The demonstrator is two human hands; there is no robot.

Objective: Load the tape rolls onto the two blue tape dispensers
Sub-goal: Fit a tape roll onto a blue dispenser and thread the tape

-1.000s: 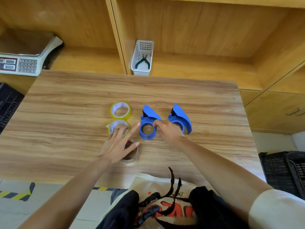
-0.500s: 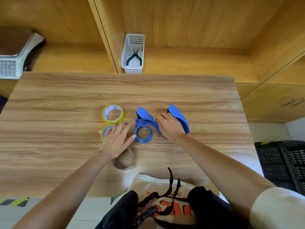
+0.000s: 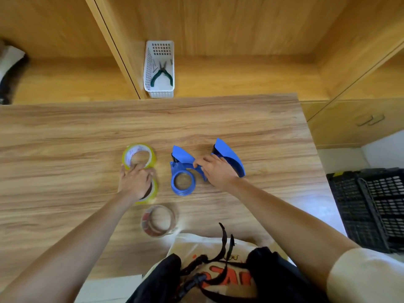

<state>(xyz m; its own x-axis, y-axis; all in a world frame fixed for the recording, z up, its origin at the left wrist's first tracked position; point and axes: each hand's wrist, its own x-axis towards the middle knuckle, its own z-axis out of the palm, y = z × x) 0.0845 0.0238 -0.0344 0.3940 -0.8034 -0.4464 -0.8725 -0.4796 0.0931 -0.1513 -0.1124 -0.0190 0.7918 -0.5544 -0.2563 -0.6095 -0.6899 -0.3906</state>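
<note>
Centrally on the table (image 3: 65, 132), two blue dispensers lie side by side. The right hand (image 3: 216, 171) rests across both, fingers curled; thumb and forefinger pinch the left dispenser (image 3: 182, 173) at its flap, and the palm covers part of the right dispenser (image 3: 229, 155). The left hand (image 3: 134, 182) lies palm down, fingers curved over the middle yellow roll (image 3: 153, 193); whether it grips the roll cannot be told. A second yellow roll (image 3: 138, 155) lies just above it, fingertips reaching its lower edge. A clear roll (image 3: 158, 220) lies below, apart.
</note>
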